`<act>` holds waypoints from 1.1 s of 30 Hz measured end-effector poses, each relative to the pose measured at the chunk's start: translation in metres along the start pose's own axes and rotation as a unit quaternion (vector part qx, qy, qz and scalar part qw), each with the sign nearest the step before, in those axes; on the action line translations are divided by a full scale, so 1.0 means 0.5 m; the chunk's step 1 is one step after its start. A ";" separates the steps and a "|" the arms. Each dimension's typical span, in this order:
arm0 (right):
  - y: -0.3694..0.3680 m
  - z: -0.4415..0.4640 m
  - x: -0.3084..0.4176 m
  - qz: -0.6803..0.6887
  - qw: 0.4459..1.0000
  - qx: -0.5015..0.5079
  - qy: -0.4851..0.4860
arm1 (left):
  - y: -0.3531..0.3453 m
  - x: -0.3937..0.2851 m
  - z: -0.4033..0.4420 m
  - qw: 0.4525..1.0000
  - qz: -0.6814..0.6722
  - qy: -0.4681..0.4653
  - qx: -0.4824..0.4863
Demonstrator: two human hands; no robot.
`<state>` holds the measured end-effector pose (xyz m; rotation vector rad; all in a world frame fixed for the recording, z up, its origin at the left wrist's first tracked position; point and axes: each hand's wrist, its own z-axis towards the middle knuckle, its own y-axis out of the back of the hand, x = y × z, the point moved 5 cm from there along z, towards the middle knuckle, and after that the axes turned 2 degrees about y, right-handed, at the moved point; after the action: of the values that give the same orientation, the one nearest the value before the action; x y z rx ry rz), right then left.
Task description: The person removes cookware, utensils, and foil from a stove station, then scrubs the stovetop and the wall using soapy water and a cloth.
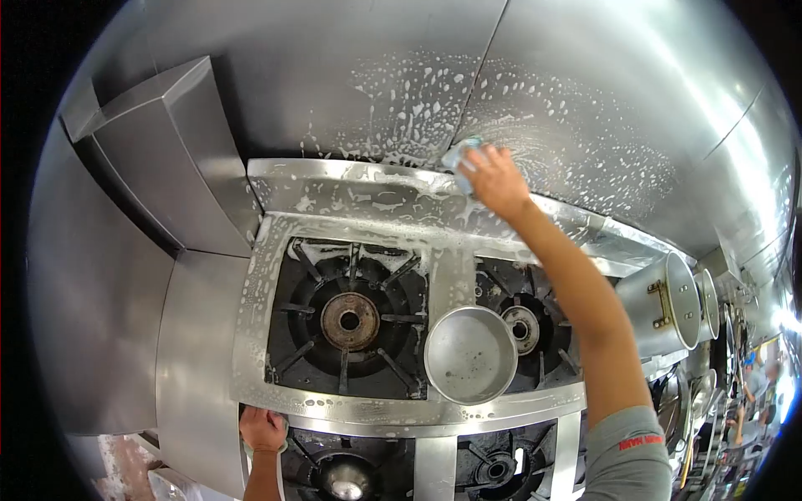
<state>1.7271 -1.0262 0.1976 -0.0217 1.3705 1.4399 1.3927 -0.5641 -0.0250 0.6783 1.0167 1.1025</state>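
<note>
My right hand [499, 179] presses a pale blue cleaning cloth [462, 161] against the steel back wall [401, 58], just above the ledge of the stove [334, 177]. White suds dot and streak the wall around the cloth. My left hand [263, 427] rests low at the left on the stove's front edge, fingers curled. A bit of something greenish shows beside it, mostly hidden under the hand. Between the two rear burners sits a round metal pan [471, 355] with a little liquid and dark specks in it.
A black burner grate [351, 321] lies at rear left, another [547, 334] at rear right. A steel ladle bowl or similar [346, 478] sits on the front left burner. Large pots [660, 305] stand at right. People [756, 380] are far off at right.
</note>
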 end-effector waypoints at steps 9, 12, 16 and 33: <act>-0.040 -0.049 -0.066 -0.011 0.939 -0.157 -0.305 | -0.021 0.029 -0.026 0.996 0.034 0.036 0.072; 0.010 0.031 0.039 0.084 0.992 -0.082 -0.054 | -0.025 0.029 -0.030 0.995 0.038 0.025 0.086; -0.031 -0.172 -0.148 0.054 0.956 -0.131 -0.258 | -0.026 0.022 -0.025 0.999 0.015 -0.010 0.044; 0.033 -0.007 -0.005 0.376 0.906 0.048 -0.188 | -0.001 -0.023 -0.010 0.998 0.026 0.003 0.054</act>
<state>1.7150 -1.0260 0.2094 0.8947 1.1614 1.8664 1.3872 -0.5754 -0.0238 0.7923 1.0755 1.1001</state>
